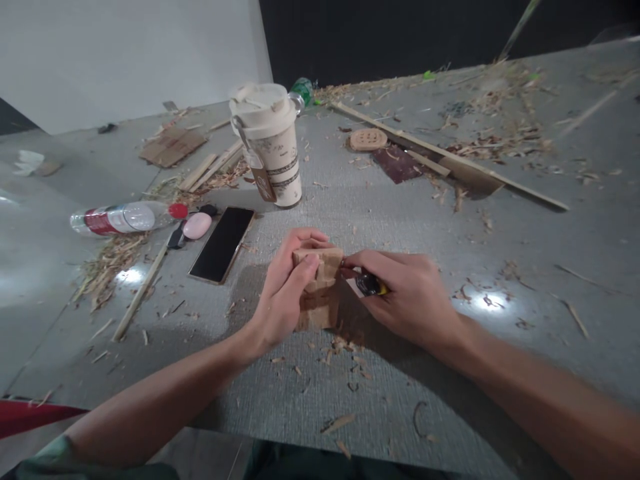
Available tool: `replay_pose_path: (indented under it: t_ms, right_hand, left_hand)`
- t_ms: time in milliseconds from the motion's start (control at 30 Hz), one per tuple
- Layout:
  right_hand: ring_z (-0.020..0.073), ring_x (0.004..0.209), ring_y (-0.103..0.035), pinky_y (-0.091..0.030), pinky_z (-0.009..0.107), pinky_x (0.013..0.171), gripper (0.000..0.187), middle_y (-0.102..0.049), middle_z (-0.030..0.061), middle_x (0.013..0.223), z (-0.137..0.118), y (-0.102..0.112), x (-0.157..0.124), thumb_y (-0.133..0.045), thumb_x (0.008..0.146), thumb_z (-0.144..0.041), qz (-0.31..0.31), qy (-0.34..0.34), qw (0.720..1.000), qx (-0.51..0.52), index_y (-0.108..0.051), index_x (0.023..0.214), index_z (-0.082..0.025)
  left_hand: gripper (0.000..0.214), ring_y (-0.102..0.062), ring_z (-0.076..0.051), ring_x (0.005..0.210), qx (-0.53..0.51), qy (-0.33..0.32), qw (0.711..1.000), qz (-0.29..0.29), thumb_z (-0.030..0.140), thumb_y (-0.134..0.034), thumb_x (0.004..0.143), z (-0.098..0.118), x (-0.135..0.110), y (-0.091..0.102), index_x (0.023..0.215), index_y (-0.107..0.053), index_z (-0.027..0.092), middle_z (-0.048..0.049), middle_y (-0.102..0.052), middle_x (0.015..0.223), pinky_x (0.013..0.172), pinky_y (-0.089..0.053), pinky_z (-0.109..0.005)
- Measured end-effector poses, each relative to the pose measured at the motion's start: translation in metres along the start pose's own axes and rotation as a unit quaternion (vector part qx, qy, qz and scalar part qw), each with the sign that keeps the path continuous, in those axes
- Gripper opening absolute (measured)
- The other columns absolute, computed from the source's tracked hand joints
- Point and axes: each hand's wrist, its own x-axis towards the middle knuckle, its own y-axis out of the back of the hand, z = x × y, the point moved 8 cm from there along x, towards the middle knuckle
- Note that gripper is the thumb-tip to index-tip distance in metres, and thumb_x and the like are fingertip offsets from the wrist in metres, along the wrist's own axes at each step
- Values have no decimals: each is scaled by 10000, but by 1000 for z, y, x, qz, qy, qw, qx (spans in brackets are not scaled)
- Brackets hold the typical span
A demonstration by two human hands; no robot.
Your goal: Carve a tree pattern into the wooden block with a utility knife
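Note:
A small pale wooden block (330,265) with cut faces is gripped by my left hand (283,293), thumb on its near side and fingers behind it. Right beside it, my right hand (413,293) is closed around a tool with a black and yellow handle (370,285). That hand's fingertips are at the block's right edge, and the tool's working end is hidden. Under the block there is more brown wood-coloured material (317,312); I cannot tell whether it is joined to the block. Wood shavings (345,343) are scattered on the table just below.
A lidded paper cup (273,150) stands beyond my hands. Left of them lie a phone (223,245), a pink rounded object (197,226) and a plastic bottle (130,218) on its side. Long wooden strips (520,190) and a carved wooden oval (369,139) lie at the far right.

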Motion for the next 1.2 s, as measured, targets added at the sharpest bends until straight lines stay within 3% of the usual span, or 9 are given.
replay_pose_path:
  t_ms: [300, 400, 500, 567, 733, 867, 1000, 1200]
  right_hand:
    - [136, 626, -630, -356, 285, 580, 103, -761, -6, 796, 4, 0, -1, -590, 972, -213, -4, -26, 1000, -15, -688, 951, -237]
    - [136, 605, -600, -336, 285, 566, 93, -732, -10, 757, 5, 0, 0, -602, 978, -248, -3, -30, 999, -35, -677, 925, -234]
    - [137, 590, -582, -324, 281, 550, 71, -713, -14, 729, 7, 2, 2, -611, 957, -248, 5, -33, 999, -41, -667, 918, -231]
    - [140, 586, -578, -321, 283, 549, 68, -723, -9, 741, 7, -1, 3, -601, 942, -236, -13, -28, 999, -40, -668, 949, -229]
    - [176, 682, -674, -320, 307, 590, 143, -791, 31, 863, 8, -17, 1, -571, 979, -283, -115, -19, 992, -41, -699, 992, -219]
    - [200, 714, -705, -320, 327, 611, 195, -801, 43, 877, 10, -23, -1, -576, 981, -313, -145, -11, 988, -47, -735, 1021, -208]
    - [176, 650, -667, -295, 340, 592, 196, -760, 22, 797, 1, -24, -2, -583, 997, -320, -156, 37, 987, -27, -736, 1014, -199]
    - [131, 574, -538, -262, 359, 581, 308, -659, -10, 706, -21, -22, -5, -573, 1068, -382, -144, 100, 984, -33, -616, 819, -204]
  left_hand:
    - [243, -660, -188, 959, 5, 19, 1000, 8, 455, -585, 1074, -3, 1, 1, 1202, -644, 257, -47, -710, 1128, 850, -532, -320]
    - [259, -683, -178, 822, -86, 91, 992, 23, 476, -597, 1052, -17, 7, 2, 1199, -602, 263, -30, -732, 1019, 759, -569, -317]
    - [250, -719, -183, 753, -217, 181, 958, 58, 468, -575, 1043, -31, 12, 3, 1186, -551, 266, -27, -761, 986, 700, -608, -328]
    - [216, -745, -183, 761, -270, 200, 938, 88, 428, -574, 1039, -31, 16, 6, 1162, -563, 251, -32, -771, 992, 730, -633, -334]
    - [208, -790, -213, 926, -356, 161, 907, 158, 373, -551, 1062, -24, 20, 16, 1212, -623, 247, -43, -784, 1007, 937, -646, -396]
    - [326, -791, -226, 1000, -366, 147, 897, 199, 436, -578, 1064, -29, 20, 24, 1347, -637, 286, -32, -792, 1031, 1006, -631, -415]
    - [385, -783, -225, 1032, -348, 163, 900, 208, 458, -523, 1094, -33, 19, 26, 1419, -632, 282, -49, -796, 1092, 1004, -628, -399]
    - [377, -755, -177, 869, -307, 181, 915, 189, 451, -477, 1112, -34, 17, 19, 1373, -668, 258, -54, -784, 1191, 873, -637, -344]
